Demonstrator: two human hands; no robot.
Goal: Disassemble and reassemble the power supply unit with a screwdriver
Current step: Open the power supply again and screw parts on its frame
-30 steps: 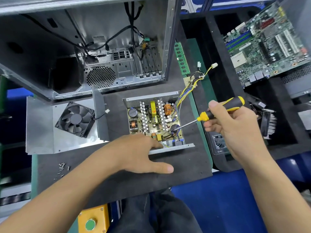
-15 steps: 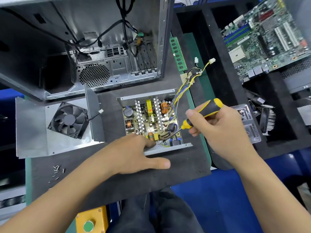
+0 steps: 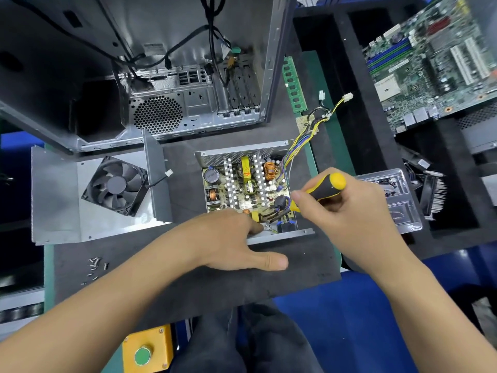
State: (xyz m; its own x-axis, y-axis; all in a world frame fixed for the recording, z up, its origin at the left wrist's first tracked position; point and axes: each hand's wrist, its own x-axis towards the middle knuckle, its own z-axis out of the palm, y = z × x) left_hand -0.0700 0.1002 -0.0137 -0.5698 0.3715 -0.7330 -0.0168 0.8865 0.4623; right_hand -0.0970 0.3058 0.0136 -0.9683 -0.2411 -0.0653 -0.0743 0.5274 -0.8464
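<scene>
The power supply unit [image 3: 250, 189] sat open on the dark foam mat [image 3: 188, 265], its circuit board bare to the room, heat sinks and copper coils showing. The person's right hand [image 3: 347, 214] was curled tight round the yellow-and-black screwdriver [image 3: 324, 188], thumb and fingers wrapped about the handle, which tilted up toward two o'clock. The shaft ran down toward eight o'clock, into the board's near right corner; the tip itself was lost among the wires there, so I could not tell what it touched. The unit lay at nine o'clock from that fist, its right edge just beside the knuckles.

The left hand [image 3: 236, 240] lay flat and relaxed over the unit's near edge, fingers straight, pressing on the metal lip, the thumb stretched out along the mat toward three o'clock. It held nothing; it only steadied the casing.

A bundle of yellow, blue and black wires [image 3: 304, 141] climbed out of the unit's far right corner toward one o'clock. At nine o'clock from the unit lay its removed metal cover [image 3: 56, 197] with the black fan [image 3: 115, 185] set in it. A scatter of small screws [image 3: 95, 265] rested on the mat at eight o'clock, well apart from both hands. The empty computer case [image 3: 161, 76] stood at eleven o'clock, a green motherboard [image 3: 435, 57] at two o'clock.
</scene>
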